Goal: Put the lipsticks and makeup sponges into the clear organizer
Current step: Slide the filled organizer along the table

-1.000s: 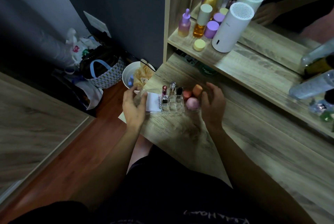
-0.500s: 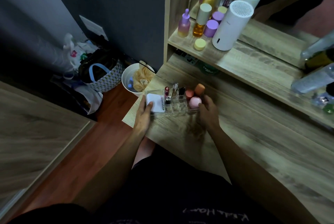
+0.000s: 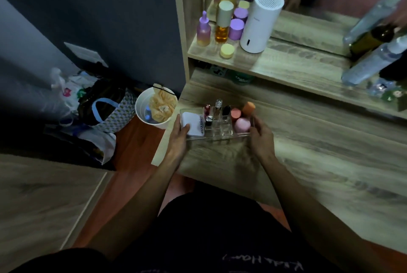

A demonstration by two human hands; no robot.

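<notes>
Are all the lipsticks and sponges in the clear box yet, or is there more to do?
It looks nearly finished. The lipsticks stand in the slots of the clear box, and the three sponges sit at its right end. The left hand and right hand grip the box by its ends. No loose lipstick or sponge shows on the table.

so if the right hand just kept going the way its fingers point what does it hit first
The right hand already grips the right end of the clear organizer, fingers pointing up and left. Going on, they would probably meet the pink sponge first, then the orange sponge behind it; depth is unclear.
</notes>
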